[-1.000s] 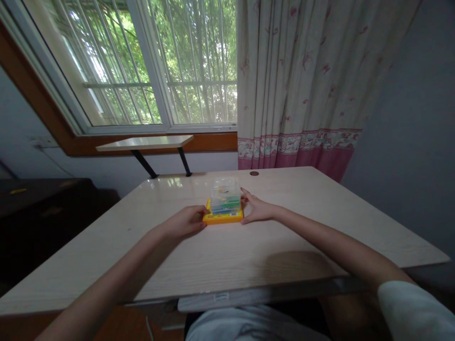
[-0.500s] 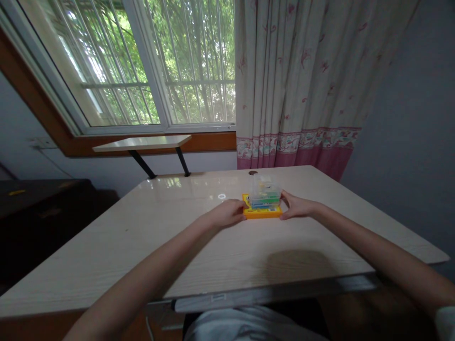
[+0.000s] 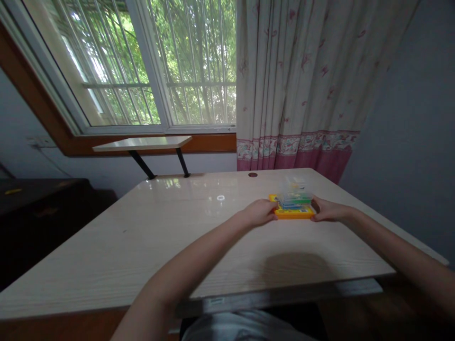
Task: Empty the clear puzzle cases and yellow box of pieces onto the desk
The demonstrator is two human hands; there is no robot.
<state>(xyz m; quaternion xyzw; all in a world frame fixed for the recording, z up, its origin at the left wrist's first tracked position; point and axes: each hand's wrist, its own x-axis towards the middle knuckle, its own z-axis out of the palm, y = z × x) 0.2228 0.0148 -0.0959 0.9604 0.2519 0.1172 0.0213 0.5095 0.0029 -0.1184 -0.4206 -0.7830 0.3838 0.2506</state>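
Observation:
A flat yellow box (image 3: pixel 293 215) is at the right half of the table, its front edge toward me. On top of it sits a clear plastic case (image 3: pixel 295 194) with green and blue parts showing through; its exact contents are too blurred to make out. My left hand (image 3: pixel 261 212) is closed on the box's left end, thumb at the front corner. At the opposite end my right hand (image 3: pixel 329 210) grips the right side, fingers behind and thumb in front.
The pale wood table (image 3: pixel 170 241) has a round cable hole (image 3: pixel 252 175) near its back edge. A small raised shelf (image 3: pixel 145 142) on black legs stands at the back left. Behind are a barred window and a floral curtain (image 3: pixel 298 85). A dark cabinet (image 3: pixel 42 222) stands at left.
Both hands have shifted to the right across the table, carrying the yellow box and the clear case on it along. The grip on each end looks the same.

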